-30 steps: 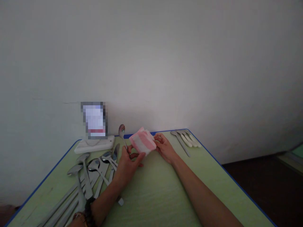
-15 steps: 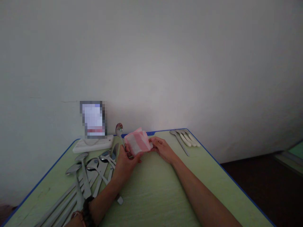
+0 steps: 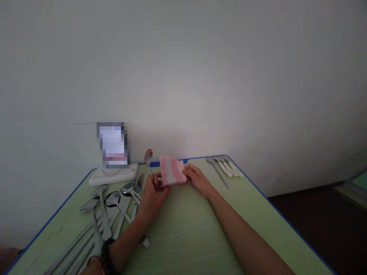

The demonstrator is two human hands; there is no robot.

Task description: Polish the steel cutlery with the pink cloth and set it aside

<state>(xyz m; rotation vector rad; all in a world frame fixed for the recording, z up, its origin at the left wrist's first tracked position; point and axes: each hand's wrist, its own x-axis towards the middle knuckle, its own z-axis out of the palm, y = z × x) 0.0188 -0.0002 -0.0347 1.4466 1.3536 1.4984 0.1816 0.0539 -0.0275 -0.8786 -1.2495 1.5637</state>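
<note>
My left hand (image 3: 153, 196) is closed around the handle of a metal spoon (image 3: 148, 157), whose bowl points up toward the wall. Between my hands, above the table, is a folded pink-and-white striped cloth (image 3: 172, 170). My right hand (image 3: 196, 179) pinches the cloth's right edge, and my left fingertips are at its lower left corner. The lower end of the spoon is hidden by my left hand. Under and beside my left forearm lies a loose pile of metal cutlery (image 3: 113, 198), spoons and a knife (image 3: 139, 184) among it.
At the back right, several spoons with cream handles (image 3: 226, 168) lie beside an all-metal spoon (image 3: 219, 173). A blurred-out screen (image 3: 113, 145) stands on a white base (image 3: 113, 175) at the back left. The green table (image 3: 183, 236) has a blue edge and meets a wall (image 3: 200, 76).
The cloth has been turned and shifted slightly right, its stripes now more upright. The spoon in my left hand has moved a little to the right. The cutlery on the table stays put.
</note>
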